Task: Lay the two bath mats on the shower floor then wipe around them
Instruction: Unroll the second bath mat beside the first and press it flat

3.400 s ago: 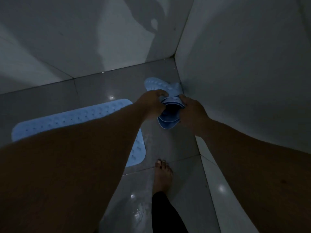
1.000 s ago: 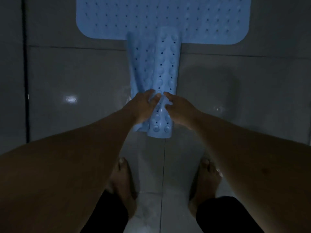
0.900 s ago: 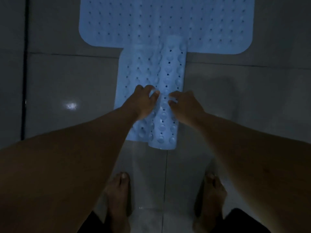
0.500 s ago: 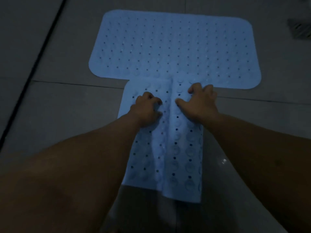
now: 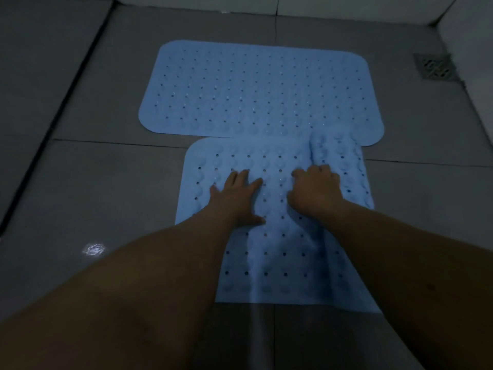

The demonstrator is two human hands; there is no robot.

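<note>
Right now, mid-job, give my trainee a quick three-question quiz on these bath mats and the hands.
1. True or false: the near bath mat lies fully flat.
2. Which hand presses with straight, spread fingers: A) left hand B) right hand?
3. Fill in: the floor drain sits at the far ____ of the far bath mat.

Key: 1. False, its right strip is folded over. 2. A. 3. right.
</note>
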